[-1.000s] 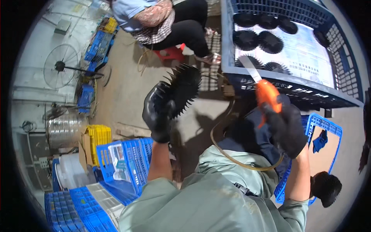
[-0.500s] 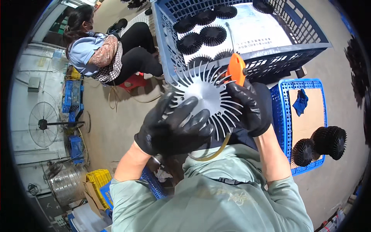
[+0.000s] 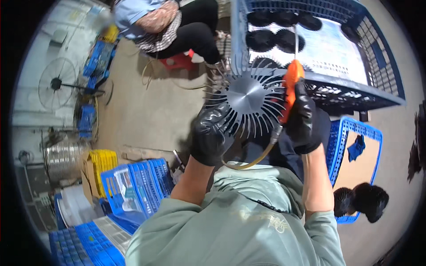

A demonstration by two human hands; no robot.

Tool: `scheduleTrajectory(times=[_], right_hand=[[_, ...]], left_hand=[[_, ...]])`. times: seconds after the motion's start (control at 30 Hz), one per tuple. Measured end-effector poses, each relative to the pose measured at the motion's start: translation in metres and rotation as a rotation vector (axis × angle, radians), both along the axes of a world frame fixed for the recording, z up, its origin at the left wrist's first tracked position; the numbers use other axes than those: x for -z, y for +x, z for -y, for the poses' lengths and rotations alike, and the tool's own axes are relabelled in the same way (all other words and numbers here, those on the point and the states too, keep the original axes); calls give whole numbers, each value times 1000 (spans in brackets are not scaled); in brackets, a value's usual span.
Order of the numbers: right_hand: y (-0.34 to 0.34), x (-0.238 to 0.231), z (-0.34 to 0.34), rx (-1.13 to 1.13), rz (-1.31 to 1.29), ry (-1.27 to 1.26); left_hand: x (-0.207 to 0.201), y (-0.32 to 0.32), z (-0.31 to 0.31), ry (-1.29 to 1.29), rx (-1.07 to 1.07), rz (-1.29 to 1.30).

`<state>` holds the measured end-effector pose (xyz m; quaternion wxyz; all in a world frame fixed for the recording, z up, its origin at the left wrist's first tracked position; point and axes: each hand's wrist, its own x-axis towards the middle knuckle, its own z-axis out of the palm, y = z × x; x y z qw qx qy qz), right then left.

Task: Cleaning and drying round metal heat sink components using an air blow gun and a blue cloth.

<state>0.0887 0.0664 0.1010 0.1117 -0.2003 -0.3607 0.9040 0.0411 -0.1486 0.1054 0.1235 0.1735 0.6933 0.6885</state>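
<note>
A round silver heat sink with curved fins faces up in front of me. My black-gloved left hand grips it at its lower left rim, fingers among the fins. In my right hand, also gloved in black, is an orange air blow gun, upright beside the heat sink's right fins. Its thin nozzle points away from me, towards a crate. From the gun's lower end a yellowish hose curves down towards my lap.
Beyond my hands stands a large blue-grey crate holding several black finned heat sinks on a white sheet. At right, a blue crate bears cardboard, a blue cloth and black heat sinks. A seated person is at far left.
The blow gun now stands upright in my right hand, its hose end showing. My left hand has moved from over the heat sink's face to its lower left edge. The view has shifted.
</note>
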Motion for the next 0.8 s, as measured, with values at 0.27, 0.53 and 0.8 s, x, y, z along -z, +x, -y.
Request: scheduleTrajectory(times=[0.27, 0.53, 0.8], right_hand=[[15, -80, 5, -306, 145, 872], [-9, -67, 91, -838, -300, 1655], [-16, -55, 140, -935, -319, 1717]], left_hand=[[-27, -26, 73, 700, -402, 289], [37, -49, 174, 848, -477, 148], [59, -40, 193, 866, -772, 196]])
